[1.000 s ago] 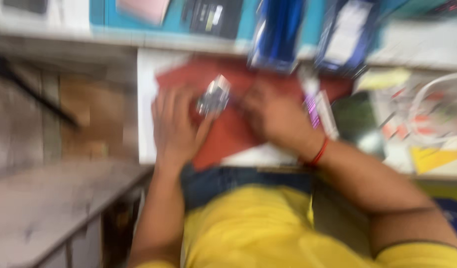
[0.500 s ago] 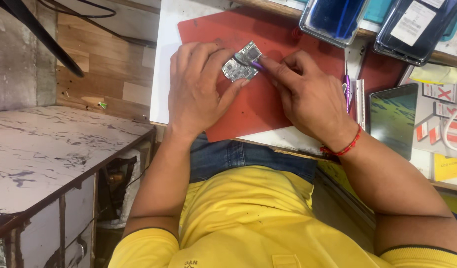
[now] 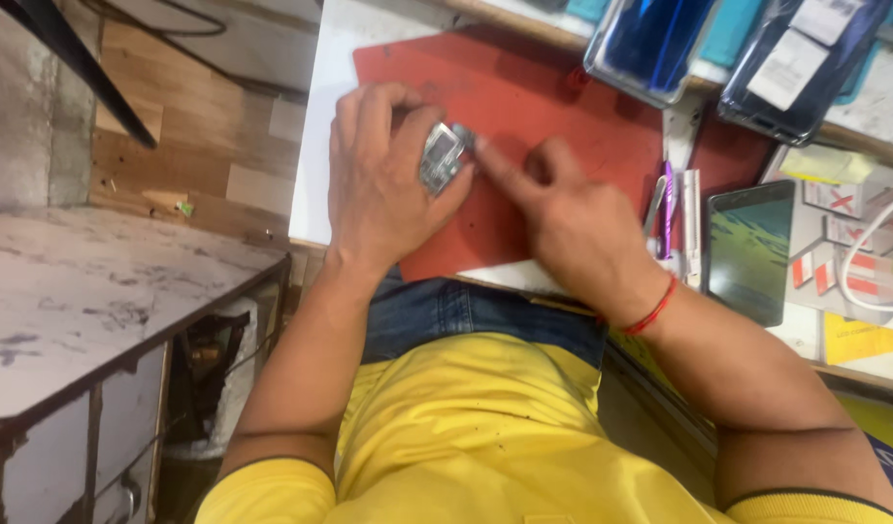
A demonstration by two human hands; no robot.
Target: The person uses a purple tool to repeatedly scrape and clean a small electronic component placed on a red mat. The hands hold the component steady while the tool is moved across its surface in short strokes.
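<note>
**Small circuit board pinched in left hand, right fingertip on its edge**

Left hand (image 3: 383, 184) grips a small silvery circuit board (image 3: 441, 157) between thumb and curled fingers, holding it just above the red work mat (image 3: 553, 107). Right hand (image 3: 573, 218) is loosely clenched, grasping nothing; only its index finger is extended, the tip touching the board's right edge. Board sits between both hands, over the mat's upper middle.

Around it:
- Mat lies on the white tabletop (image 3: 315, 146), which shows along the mat's left side.
- Just right of the right hand: a cluster of slim tools (image 3: 672, 218), one with a purple handle, lying side by side at the mat's edge. Exact count unclear, at least three.
- Further right: one dark phone (image 3: 749, 247) lying flat, screen up.
- Top edge: two phones in clear cases (image 3: 650, 44), leaning on the shelf.
- Far right: a white cable (image 3: 869, 247) looped over papers.
- Red thread band (image 3: 652, 309) on the right wrist.

Nothing blocks the board apart from the left fingers wrapping its left half.
</note>
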